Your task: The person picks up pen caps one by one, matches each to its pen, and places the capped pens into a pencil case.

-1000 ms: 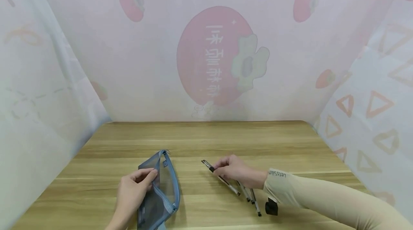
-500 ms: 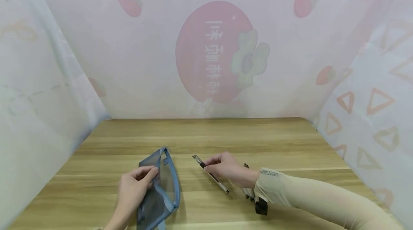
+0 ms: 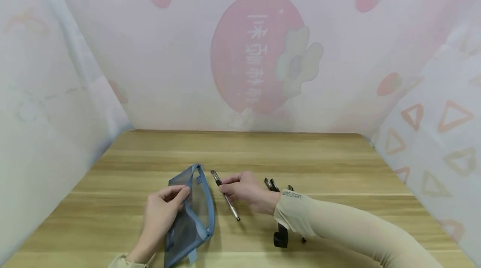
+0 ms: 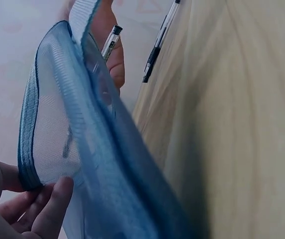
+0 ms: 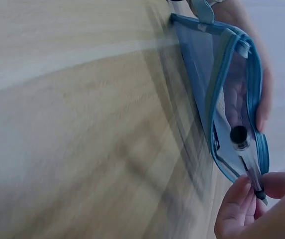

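My left hand (image 3: 159,216) pinches the rim of a blue mesh zip pouch (image 3: 186,232), which stands with its mouth unzipped and facing right. In the right wrist view the pouch (image 5: 197,47) gapes just beyond a clear pen (image 5: 251,162). My right hand (image 3: 246,190) holds this black-and-clear pen (image 3: 232,207) between thumb and fingers, tilted, close beside the pouch's mouth and apart from the table. Through the mesh in the left wrist view shows a thin dark pen-like shape (image 4: 67,143); whether it lies inside cannot be told.
Several more pens (image 3: 274,184) lie on the wooden table (image 3: 240,151), partly hidden under my right sleeve (image 3: 323,213). A black piece (image 3: 280,238) hangs beneath the right cuff. Printed cloth walls (image 3: 169,72) enclose the back and sides of the table.
My right hand has carried the pen leftward to the pouch's mouth, uncovering the tips of other pens. The left hand keeps its hold on the rim. The head view has tilted slightly down.
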A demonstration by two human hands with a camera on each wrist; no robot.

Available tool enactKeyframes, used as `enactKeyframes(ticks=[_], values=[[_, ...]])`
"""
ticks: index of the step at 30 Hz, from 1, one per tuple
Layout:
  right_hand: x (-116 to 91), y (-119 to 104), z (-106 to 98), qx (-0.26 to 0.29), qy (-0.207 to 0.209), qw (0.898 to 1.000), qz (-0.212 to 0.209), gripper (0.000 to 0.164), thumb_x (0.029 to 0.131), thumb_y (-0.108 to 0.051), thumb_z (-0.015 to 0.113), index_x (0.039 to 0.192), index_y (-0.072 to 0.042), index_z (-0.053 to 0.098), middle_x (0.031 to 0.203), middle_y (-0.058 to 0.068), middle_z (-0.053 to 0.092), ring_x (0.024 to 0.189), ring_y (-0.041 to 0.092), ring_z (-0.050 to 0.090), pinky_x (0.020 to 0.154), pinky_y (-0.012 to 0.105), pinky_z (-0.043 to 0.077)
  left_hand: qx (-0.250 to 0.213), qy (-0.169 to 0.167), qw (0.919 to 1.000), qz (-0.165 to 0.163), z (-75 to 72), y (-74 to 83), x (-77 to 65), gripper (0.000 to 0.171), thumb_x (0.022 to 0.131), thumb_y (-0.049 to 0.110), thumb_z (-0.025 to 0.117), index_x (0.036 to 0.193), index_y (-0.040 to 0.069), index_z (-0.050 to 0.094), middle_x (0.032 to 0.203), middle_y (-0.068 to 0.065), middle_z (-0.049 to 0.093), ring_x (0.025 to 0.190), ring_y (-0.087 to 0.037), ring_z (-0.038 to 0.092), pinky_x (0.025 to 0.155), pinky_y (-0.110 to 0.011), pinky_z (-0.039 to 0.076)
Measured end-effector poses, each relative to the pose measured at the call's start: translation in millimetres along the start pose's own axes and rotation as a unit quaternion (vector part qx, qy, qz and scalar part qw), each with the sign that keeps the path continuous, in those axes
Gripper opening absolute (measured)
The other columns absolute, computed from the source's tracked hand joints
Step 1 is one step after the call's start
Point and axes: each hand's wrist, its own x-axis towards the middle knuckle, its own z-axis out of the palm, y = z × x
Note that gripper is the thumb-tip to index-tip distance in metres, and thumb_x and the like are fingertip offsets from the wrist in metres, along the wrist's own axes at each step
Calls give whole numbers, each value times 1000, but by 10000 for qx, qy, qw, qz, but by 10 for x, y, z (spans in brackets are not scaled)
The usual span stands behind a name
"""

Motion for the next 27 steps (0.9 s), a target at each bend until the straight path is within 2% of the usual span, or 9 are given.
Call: enactKeyframes(ticks=[4, 8, 15, 24, 27], values=[[-22, 7, 90, -120, -46, 9999, -51, 19, 87, 0, 73, 105, 4, 72, 94, 13, 70, 76, 20, 66, 69, 33, 57, -34, 110, 9999, 82, 18, 21, -37, 18, 91, 24, 74, 97, 7, 77, 85, -6, 72, 67, -14, 64, 57, -22, 53], [-48, -11, 134, -173, 26, 9998, -46, 18, 86, -1, 75, 103, 4, 73, 90, 10, 70, 72, 17, 65, 68, 35, 58, -113, -7, 9997, 198, 60, 47, -61, 19, 91, 23, 74, 97, 6, 77, 88, -7, 73, 73, -14, 67, 60, -23, 55], [-43, -22, 159, 14, 180, 9998, 104, 20, 85, 0, 76, 104, 4, 72, 88, 12, 71, 70, 17, 66, 68, 36, 58, -191, -278, 9990, 295, 132, 101, -116, 21, 91, 25, 74, 98, 6, 77, 91, -5, 73, 79, -15, 69, 64, -24, 57], [4, 52, 240, -336, 542, 9976, -275, 20, 81, 2, 78, 101, 5, 73, 82, 10, 71, 63, 18, 66, 58, 32, 58, -170, -288, 9982, 493, 202, 91, -136, 18, 90, 23, 75, 96, 6, 77, 86, -5, 73, 70, -13, 67, 59, -22, 55], [6, 84, 328, -369, 371, 9980, -345, 23, 81, 4, 78, 103, 7, 72, 81, 9, 71, 66, 22, 69, 60, 34, 59, -76, -238, 9985, 485, 170, 48, -149, 18, 91, 25, 74, 95, 8, 78, 84, -4, 73, 67, -12, 66, 57, -21, 53]])
